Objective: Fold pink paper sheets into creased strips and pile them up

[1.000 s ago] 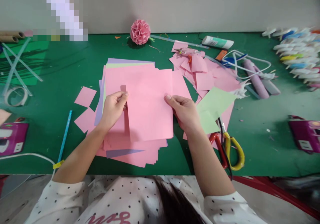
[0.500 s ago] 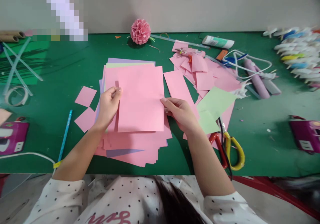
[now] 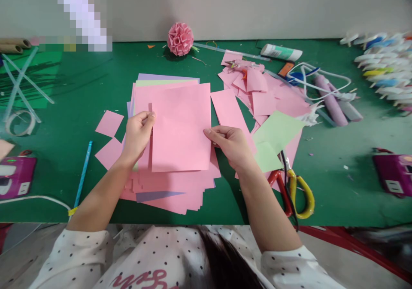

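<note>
A pink paper sheet (image 3: 180, 126) lies on top of a stack of pink, lilac and pale green paper (image 3: 167, 186) on the green table. My left hand (image 3: 137, 133) pinches the sheet's left edge, fingers closed on it. My right hand (image 3: 230, 145) grips its right edge with thumb on top. A narrow pink strip (image 3: 228, 108) lies just right of the sheet, beside my right hand.
Red and yellow scissors (image 3: 294, 190) lie right of my right wrist, under a pale green sheet (image 3: 277, 132). Cut pink squares (image 3: 264, 95) pile up behind. A pink paper ball (image 3: 180, 39), glue tube (image 3: 281, 53), blue pencil (image 3: 83, 173) and small pink squares (image 3: 109, 123) lie around.
Both hands have carried the pink sheet left and away from me and laid it lower on the stack. The narrow pink strip at the right is now uncovered.
</note>
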Demonstrator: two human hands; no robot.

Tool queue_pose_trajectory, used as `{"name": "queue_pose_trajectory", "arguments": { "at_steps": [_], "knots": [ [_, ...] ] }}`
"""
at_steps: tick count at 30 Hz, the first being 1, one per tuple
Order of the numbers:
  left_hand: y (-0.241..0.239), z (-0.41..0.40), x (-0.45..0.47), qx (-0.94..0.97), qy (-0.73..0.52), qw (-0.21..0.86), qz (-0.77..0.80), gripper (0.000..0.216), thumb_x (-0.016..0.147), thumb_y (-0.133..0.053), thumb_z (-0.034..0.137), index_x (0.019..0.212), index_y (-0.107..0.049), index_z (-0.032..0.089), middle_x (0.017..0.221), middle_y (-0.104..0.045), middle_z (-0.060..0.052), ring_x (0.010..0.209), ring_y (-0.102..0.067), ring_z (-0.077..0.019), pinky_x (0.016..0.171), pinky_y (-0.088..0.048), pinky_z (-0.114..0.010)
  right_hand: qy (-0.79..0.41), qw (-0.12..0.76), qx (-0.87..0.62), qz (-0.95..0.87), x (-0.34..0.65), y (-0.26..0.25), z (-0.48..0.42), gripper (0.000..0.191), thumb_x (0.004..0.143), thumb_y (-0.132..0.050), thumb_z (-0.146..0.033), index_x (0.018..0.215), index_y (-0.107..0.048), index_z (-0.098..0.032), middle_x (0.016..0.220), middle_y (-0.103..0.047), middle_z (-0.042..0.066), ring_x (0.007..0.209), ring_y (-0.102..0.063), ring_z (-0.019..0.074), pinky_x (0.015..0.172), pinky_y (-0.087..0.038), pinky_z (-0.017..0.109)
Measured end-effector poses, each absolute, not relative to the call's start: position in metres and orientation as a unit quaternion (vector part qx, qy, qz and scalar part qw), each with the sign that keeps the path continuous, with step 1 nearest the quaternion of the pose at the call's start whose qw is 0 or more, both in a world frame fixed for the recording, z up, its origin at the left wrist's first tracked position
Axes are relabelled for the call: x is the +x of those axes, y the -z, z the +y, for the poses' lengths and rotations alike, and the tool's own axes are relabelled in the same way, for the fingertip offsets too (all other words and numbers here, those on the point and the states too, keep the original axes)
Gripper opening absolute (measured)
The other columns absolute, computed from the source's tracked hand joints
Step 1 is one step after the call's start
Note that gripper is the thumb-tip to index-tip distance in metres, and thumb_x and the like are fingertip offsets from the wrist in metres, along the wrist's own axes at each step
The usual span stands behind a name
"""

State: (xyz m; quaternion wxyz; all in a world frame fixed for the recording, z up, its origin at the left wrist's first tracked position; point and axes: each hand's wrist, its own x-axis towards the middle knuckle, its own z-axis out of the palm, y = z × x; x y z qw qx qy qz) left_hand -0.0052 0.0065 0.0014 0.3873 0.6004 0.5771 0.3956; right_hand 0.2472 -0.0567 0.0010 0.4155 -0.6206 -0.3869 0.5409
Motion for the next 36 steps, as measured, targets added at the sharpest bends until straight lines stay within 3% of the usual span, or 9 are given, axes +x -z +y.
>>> {"name": "queue_pose_trajectory", "arguments": {
  "at_steps": [4,8,13,20,25,28,33,36],
  "knots": [
    [-0.003,0.004,-0.002,0.597,-0.404,0.379,0.581,0.042,0.093,-0.059,0.046,0.062,-0.046,0.022,0.058,-0.027,0.005,0.054,-0.027,-0.0123,0.052,-0.021,-0.031,-0.516,0.443,-0.627,-0.381,0.244,-0.004,-0.058,0.036,0.073,-0.084,-0.056,0.076,-0.076,-0.021,0.065,-0.054,-0.002,0.064,-0.044,0.0130,0.062,-0.038,0.029],
    [-0.003,0.004,0.000,0.586,-0.427,0.352,0.592,0.042,0.093,-0.059,0.047,0.062,-0.046,0.022,0.059,-0.028,0.004,0.056,-0.028,-0.0128,0.053,-0.022,-0.032,-0.563,0.428,-0.595,-0.383,0.241,-0.006,-0.059,0.039,0.076,-0.081,-0.059,0.075,-0.073,-0.021,0.068,-0.056,-0.001,0.066,-0.046,0.0132,0.060,-0.037,0.028],
    [-0.002,0.005,-0.002,0.589,-0.431,0.347,0.590,0.046,0.094,-0.058,0.046,0.060,-0.039,0.022,0.058,-0.027,0.004,0.055,-0.026,-0.0125,0.053,-0.020,-0.032,-0.567,0.402,-0.598,-0.399,0.242,-0.006,-0.060,0.049,0.077,-0.078,-0.063,0.062,-0.060,-0.021,0.059,-0.040,-0.004,0.057,-0.031,0.0106,0.053,-0.026,0.029],
    [0.001,0.004,-0.001,0.576,-0.438,0.377,0.578,0.041,0.095,-0.059,0.043,0.063,-0.046,0.022,0.059,-0.030,0.004,0.053,-0.030,-0.0116,0.049,-0.024,-0.030,-0.544,0.418,-0.608,-0.398,0.243,-0.002,-0.058,0.062,0.072,-0.084,-0.059,0.052,-0.038,-0.022,0.058,-0.022,-0.007,0.057,-0.020,0.0096,0.054,-0.017,0.030],
    [-0.006,0.002,0.001,0.531,-0.441,0.455,0.562,0.045,0.093,-0.060,0.051,0.064,-0.042,0.023,0.063,-0.037,0.003,0.055,-0.039,-0.0116,0.049,-0.036,-0.026,-0.551,0.440,-0.609,-0.362,0.242,-0.001,-0.057,0.048,0.069,-0.086,-0.057,0.057,-0.056,-0.021,0.056,-0.038,-0.006,0.055,-0.031,0.0097,0.053,-0.026,0.028],
    [-0.016,-0.005,0.006,0.541,-0.396,0.514,0.535,0.042,0.093,-0.061,0.051,0.066,-0.047,0.023,0.063,-0.041,0.002,0.055,-0.042,-0.0116,0.049,-0.035,-0.026,-0.553,0.459,-0.609,-0.335,0.245,0.001,-0.056,0.043,0.066,-0.088,-0.057,0.064,-0.064,-0.021,0.060,-0.050,-0.004,0.057,-0.041,0.0109,0.055,-0.034,0.028],
    [-0.031,-0.018,0.014,0.626,-0.350,0.436,0.543,0.044,0.093,-0.062,0.040,0.058,-0.043,0.021,0.057,-0.032,0.004,0.053,-0.029,-0.0111,0.050,-0.023,-0.030,-0.536,0.468,-0.619,-0.334,0.251,0.003,-0.054,0.046,0.069,-0.085,-0.060,0.061,-0.061,-0.022,0.058,-0.047,-0.005,0.055,-0.039,0.0107,0.052,-0.033,0.028],
    [-0.034,-0.020,0.016,0.641,-0.345,0.414,0.547,0.046,0.095,-0.058,0.041,0.058,-0.039,0.021,0.056,-0.027,0.004,0.053,-0.026,-0.0112,0.051,-0.019,-0.032,-0.537,0.473,-0.610,-0.340,0.251,0.003,-0.053,0.045,0.073,-0.081,-0.062,0.065,-0.061,-0.023,0.063,-0.052,-0.003,0.059,-0.045,0.0129,0.054,-0.037,0.028]
  ]
}}
